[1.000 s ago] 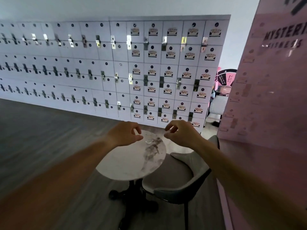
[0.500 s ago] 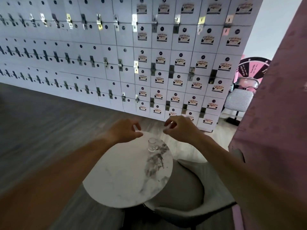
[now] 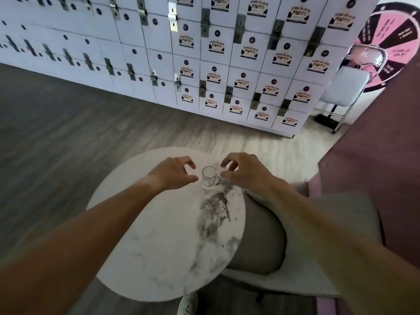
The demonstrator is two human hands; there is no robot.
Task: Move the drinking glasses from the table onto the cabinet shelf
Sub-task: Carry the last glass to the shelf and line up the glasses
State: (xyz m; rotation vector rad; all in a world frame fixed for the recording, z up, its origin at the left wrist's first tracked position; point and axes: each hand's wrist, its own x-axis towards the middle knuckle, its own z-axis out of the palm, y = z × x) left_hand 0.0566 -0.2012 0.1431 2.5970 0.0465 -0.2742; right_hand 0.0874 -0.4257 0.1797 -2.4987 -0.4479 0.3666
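One small clear drinking glass [image 3: 208, 180] stands upright near the far edge of a round white marble table [image 3: 159, 251]. My left hand [image 3: 175, 173] hovers just left of the glass, fingers curled and apart, not touching it. My right hand [image 3: 243, 171] hovers just right of the glass with its fingers apart; the fingertips are very close to the rim. Neither hand holds anything.
A grey upholstered chair [image 3: 295, 246] sits against the table's right side. A wall of white lockers [image 3: 204, 53] stands beyond the wooden floor. A folding chair [image 3: 345, 87] and a pink prize wheel [image 3: 391, 37] are at the far right. A pink partition [image 3: 386, 155] rises on the right.
The view has moved closer and tilted down over the table. Both hands have dropped and closed in on either side of the glass.
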